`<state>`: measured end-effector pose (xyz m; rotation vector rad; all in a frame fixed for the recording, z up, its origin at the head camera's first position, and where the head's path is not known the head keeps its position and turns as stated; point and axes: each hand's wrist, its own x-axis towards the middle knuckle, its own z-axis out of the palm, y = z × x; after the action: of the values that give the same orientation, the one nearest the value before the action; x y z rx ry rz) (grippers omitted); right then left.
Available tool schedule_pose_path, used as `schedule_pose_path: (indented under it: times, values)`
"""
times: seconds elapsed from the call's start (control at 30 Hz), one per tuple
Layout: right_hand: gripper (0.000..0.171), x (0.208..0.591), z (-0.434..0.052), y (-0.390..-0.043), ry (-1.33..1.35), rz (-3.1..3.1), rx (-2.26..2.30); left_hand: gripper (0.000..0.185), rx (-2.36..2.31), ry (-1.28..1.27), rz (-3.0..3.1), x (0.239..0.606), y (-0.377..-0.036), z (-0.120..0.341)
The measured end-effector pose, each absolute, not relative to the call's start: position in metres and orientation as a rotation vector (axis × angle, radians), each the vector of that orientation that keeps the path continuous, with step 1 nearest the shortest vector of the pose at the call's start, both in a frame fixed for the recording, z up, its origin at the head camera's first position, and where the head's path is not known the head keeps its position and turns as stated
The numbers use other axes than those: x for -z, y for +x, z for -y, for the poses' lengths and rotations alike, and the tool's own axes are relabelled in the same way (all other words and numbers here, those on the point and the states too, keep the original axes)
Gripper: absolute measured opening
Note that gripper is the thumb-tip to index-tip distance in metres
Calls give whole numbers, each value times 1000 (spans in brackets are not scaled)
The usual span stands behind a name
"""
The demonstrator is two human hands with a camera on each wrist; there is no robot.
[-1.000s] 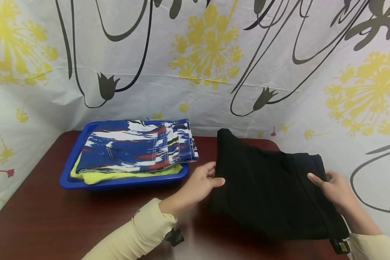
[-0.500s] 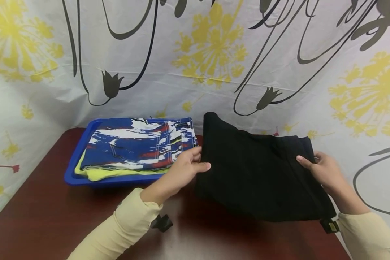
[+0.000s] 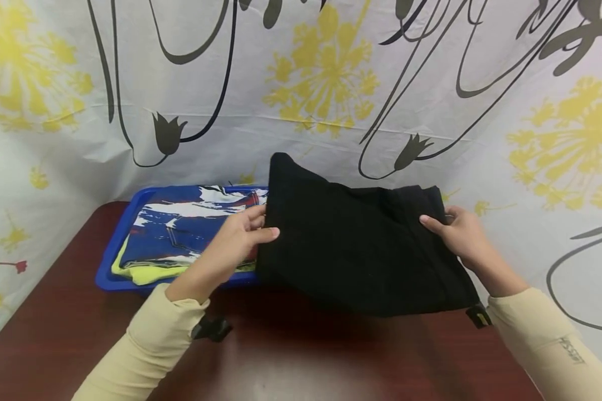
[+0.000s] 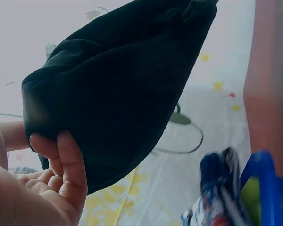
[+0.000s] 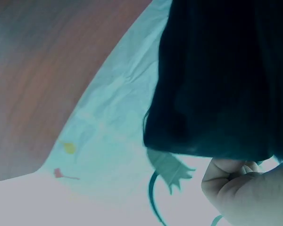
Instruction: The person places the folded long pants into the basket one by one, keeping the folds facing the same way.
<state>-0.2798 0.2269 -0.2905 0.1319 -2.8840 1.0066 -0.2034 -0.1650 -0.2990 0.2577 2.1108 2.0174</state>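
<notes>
Folded black pants (image 3: 351,245) hang in the air above the table, spread between both hands. My left hand (image 3: 228,250) pinches their left edge, thumb in front and fingers behind; the left wrist view also shows this hand (image 4: 61,174) at the cloth's edge. At the waistband end, my right hand (image 3: 466,245) grips the right edge with the thumb on top. In the right wrist view the right hand (image 5: 245,188) is partly cut off below the dark cloth. Patterned blue, white and red pants (image 3: 180,228) lie folded in a tray, their right end hidden behind the black pants.
The blue plastic tray (image 3: 111,262) stands at the back left of the dark red table (image 3: 301,362). Yellow-green folded cloth (image 3: 147,274) lies under the patterned pants. A white flowered sheet (image 3: 301,72) hangs close behind the table.
Both hands have carried the black pants left and upward, toward the tray. The pants now cover the right end of the tray and the patterned pants. Both grips stay the same.
</notes>
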Motion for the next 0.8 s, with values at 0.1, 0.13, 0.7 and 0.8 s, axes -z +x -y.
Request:
schedule_pose_path:
  times: [0.1,0.13,0.7,0.8]
  values:
    - [58,284,-213,-286,162,2890,-985,60,-2005,227,-2159,293,-203,179]
    - [57,282,-209,-288,180,2891,-955,61,-2011,224,-2169,291,-203,184]
    - [51,266,-122,-325,343,2924,-1044,68,-2037,44,-2246,282,-205,258]
    - [53,270,-110,-328,346,2946,-1108,67,-2110,36,-2210,284,-206,269]
